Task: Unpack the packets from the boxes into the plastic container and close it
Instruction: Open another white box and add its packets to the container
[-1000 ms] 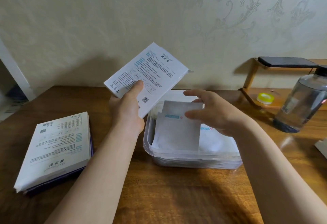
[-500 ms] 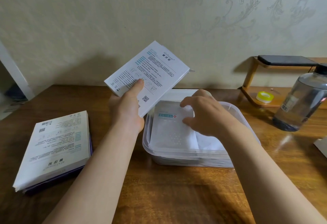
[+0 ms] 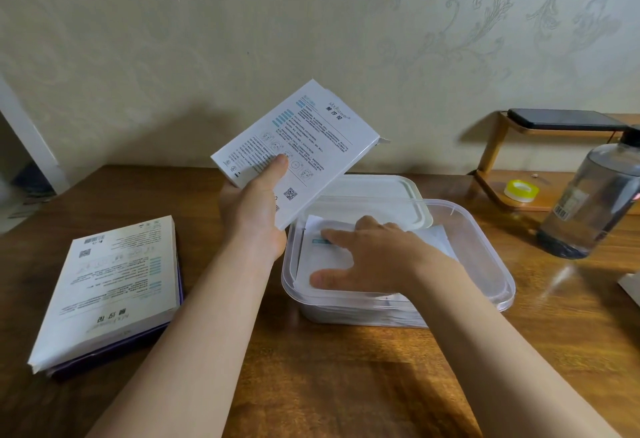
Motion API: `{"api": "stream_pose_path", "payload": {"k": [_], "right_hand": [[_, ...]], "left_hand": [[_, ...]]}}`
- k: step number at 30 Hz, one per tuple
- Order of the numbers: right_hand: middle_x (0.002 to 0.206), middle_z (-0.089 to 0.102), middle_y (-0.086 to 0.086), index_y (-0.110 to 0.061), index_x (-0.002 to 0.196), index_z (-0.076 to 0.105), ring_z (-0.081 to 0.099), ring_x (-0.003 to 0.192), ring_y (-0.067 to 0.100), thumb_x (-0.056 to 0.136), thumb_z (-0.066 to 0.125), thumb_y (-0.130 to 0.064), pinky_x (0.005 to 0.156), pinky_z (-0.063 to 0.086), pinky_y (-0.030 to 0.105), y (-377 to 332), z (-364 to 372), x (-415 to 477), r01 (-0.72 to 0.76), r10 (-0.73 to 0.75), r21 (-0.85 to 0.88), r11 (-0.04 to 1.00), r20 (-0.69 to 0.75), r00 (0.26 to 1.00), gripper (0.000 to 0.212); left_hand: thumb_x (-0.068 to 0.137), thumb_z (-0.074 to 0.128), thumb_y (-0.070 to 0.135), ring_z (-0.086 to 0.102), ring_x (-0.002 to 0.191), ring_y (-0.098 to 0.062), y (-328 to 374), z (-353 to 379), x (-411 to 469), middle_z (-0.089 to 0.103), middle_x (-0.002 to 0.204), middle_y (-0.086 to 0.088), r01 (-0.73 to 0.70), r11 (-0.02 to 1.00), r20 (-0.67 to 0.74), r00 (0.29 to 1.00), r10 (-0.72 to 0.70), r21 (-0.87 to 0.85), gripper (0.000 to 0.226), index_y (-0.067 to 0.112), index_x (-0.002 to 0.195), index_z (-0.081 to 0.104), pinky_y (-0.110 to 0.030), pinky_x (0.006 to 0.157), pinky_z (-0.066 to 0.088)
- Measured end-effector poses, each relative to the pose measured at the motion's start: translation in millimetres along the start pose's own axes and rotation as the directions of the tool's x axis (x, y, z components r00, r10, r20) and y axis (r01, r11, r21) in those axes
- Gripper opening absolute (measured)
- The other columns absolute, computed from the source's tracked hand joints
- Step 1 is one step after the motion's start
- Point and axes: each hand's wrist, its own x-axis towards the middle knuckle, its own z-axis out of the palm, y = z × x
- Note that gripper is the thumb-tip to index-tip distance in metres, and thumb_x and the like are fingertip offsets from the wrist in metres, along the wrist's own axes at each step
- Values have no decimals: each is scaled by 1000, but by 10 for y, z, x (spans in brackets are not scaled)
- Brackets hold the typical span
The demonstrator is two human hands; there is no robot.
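plastic container (image 3: 503, 275) on wooden table (image 3: 311, 385) | patterned wall (image 3: 173, 57) behind | left fingers (image 3: 277, 168) grip box (image 3: 311, 133) | right fingers (image 3: 333, 235) spread on packet (image 3: 323, 261)

home: patterned wallpaper (image 3: 485, 22), wooden desk (image 3: 311, 385)

Single head cam on the person at the near edge of the desk (image 3: 311, 385), facing forward and down across it to the wall (image 3: 207, 39) behind the far edge. Close range: both forearms enter from the bottom of frame. The left hand (image 3: 254, 216) with its box (image 3: 294, 147) and the right hand (image 3: 374, 257) sit mid-frame at the plastic container (image 3: 498, 275). Wide lens: a stack of boxes (image 3: 114, 285) marks the desk's left side, and a bottle (image 3: 588, 202) is cut by the right border.
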Motion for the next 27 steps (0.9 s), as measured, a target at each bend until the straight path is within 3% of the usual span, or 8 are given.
{"api": "stream_pose_path", "payload": {"k": [7, 14, 17, 20, 22, 24, 26, 27], "right_hand": [[163, 19, -3, -46, 155, 17, 18, 150, 24, 80, 48, -82, 120, 22, 47, -4, 25, 42, 114, -117, 49, 992, 61, 991, 89], [168, -2, -2, -45, 156, 1, 3, 153, 29, 83, 33, -84, 121, 10, 56, 22, 132, 161, 115, -106, -54, 992, 144, 984, 89], [166, 14, -3, -39, 157, 16, 15, 152, 24, 86, 46, -76, 120, 17, 47, 33, 55, 102, 120, -127, 71, 990, 110, 986, 86], [153, 43, -4, -30, 148, 42, 43, 137, 15, 90, 67, -44, 108, 34, 27, 211, -135, -5, 43, -17, 370, 928, -74, 997, 65], [135, 61, -2, -27, 134, 58, 58, 120, 12, 81, 70, -21, 100, 48, 26, 404, -274, -96, 81, 70, 665, 742, -196, 978, 55], [127, 67, 8, -13, 128, 61, 64, 116, 22, 67, 69, -14, 103, 50, 44, 647, -373, -185, 221, -9, 893, 392, -236, 972, 61], [129, 63, 22, 6, 125, 57, 62, 120, 36, 61, 82, -22, 106, 45, 55, 819, -437, -301, 266, -173, 964, -22, -265, 948, 74], [127, 63, 24, 5, 121, 60, 62, 119, 37, 57, 86, -31, 104, 46, 55, 868, -464, -339, 273, -195, 951, -144, -298, 934, 78]], "left_hand": [[87, 78, 9, 78, 94, -22, -11, 9, 0, 79, 108, -3, 3, 1000, 95, 995, -4, 3, 39, 17, 123, 66, -38, 72, 63], [88, 74, 2, 78, 91, -24, 6, 68, -58, 80, 103, -8, 12, 999, 195, 981, -18, 31, 24, 16, 107, 71, -36, 66, 63], [87, 73, 1, 78, 93, -26, 29, 87, -97, 79, 106, -10, 5, 998, 230, 973, -19, 61, 27, 13, 111, 70, -40, 70, 64], [85, 74, 2, 77, 98, -28, 57, 105, -123, 78, 111, -11, 0, 998, 277, 961, -17, 61, 37, 9, 121, 67, -44, 75, 63], [81, 76, 6, 76, 99, -28, 70, 115, -138, 78, 110, -11, -7, 998, 301, 953, -14, 67, 41, 9, 122, 67, -41, 71, 63], [76, 77, 11, 76, 99, -28, 72, 135, -152, 78, 109, -10, -9, 998, 333, 943, -14, 68, 43, 12, 118, 68, -39, 69, 62], [71, 77, 15, 76, 100, -29, 66, 147, -160, 78, 109, -10, -7, 997, 363, 932, -20, 72, 42, 15, 112, 70, -41, 72, 62], [70, 78, 15, 75, 102, -31, 67, 149, -160, 78, 110, -11, -4, 997, 377, 926, -25, 76, 43, 15, 113, 70, -43, 75, 62]]}}
